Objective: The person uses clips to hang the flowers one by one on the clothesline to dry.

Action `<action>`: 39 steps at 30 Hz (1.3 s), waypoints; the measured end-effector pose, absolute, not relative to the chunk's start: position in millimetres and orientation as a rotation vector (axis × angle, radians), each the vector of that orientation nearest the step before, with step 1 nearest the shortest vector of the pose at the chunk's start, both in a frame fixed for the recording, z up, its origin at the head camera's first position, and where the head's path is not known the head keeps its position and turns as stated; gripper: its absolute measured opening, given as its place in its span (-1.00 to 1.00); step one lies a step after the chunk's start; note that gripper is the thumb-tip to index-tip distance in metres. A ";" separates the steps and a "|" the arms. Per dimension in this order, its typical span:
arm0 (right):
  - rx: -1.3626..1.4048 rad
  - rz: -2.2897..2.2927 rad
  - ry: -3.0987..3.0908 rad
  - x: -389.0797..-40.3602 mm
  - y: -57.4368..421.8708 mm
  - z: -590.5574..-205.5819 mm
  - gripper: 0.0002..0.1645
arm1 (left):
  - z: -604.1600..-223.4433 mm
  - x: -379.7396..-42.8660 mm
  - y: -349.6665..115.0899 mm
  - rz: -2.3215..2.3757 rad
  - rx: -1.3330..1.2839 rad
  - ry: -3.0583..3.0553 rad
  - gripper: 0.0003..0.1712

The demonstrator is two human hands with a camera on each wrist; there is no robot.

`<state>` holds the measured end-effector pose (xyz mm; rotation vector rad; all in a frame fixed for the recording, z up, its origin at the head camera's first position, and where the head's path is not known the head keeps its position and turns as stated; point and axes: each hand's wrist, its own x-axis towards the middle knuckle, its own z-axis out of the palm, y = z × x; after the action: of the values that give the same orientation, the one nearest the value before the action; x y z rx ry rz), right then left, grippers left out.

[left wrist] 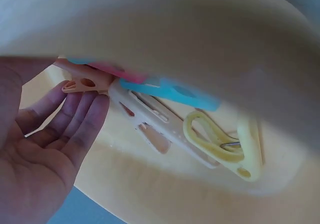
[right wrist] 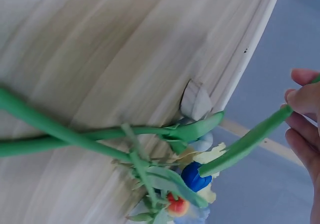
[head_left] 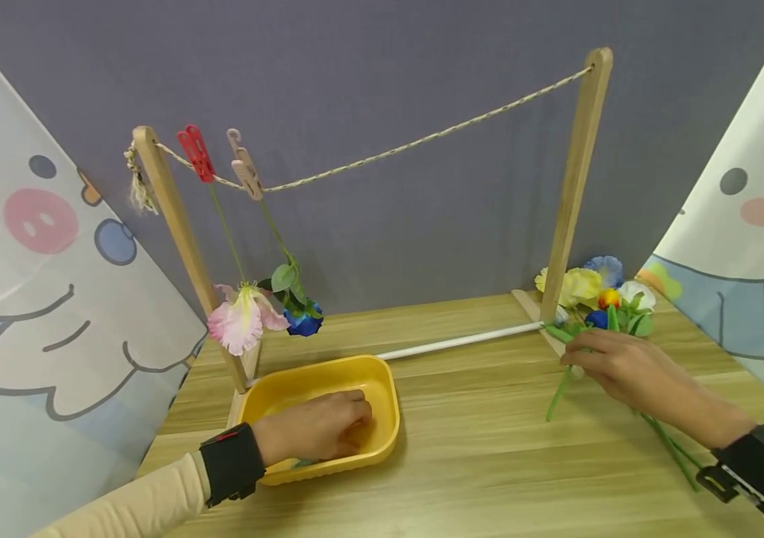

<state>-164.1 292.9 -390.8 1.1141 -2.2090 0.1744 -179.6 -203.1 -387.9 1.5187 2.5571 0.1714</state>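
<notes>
**Both Sides Busy at Once**

We see the left hand (head_left: 328, 426) down in the yellow basin (head_left: 388, 388), fingertips touching an orange clothespin (left wrist: 101, 78); whether it is pinched, we cannot tell. White (left wrist: 177, 136), light-blue (left wrist: 160, 92) and yellow clothespins (left wrist: 248, 144) lie near it. Our right hand (head_left: 613, 362) pinches a green stem (right wrist: 245, 143) over the tabletop (head_left: 476, 441), beside a pile of artificial flowers (head_left: 582, 288); its bloom we cannot make out. Farther out, a pink flower (head_left: 235, 329) and a blue rose (head_left: 306, 323) hang from the rope (head_left: 435, 137) by a red clothespin (head_left: 202, 161) and a beige clothespin (head_left: 247, 179). We judge the step in hand to be gathering clothespin and flower together; next, we would want a sure pinch on the clothespin and the stem drawn clear of the pile.
</notes>
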 end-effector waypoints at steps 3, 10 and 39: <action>1.116 0.160 -2.197 -163.5 287.4 -387.6 -0.30 | -387.1 -178.7 -202.0 0.172 1.463 2.560 -0.76; 1.110 0.174 -2.161 -160.5 269.1 -375.4 -0.35 | -379.1 -180.4 -205.7 0.252 1.369 2.584 -0.83; 1.247 0.662 -1.833 -195.3 140.2 -318.4 -0.67 | -262.8 -178.1 -199.9 1.077 1.654 2.842 -0.70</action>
<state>-195.3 140.2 -318.4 1.2467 -1.8326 0.6619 -178.1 -199.9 -262.8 1.6543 2.8423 1.0773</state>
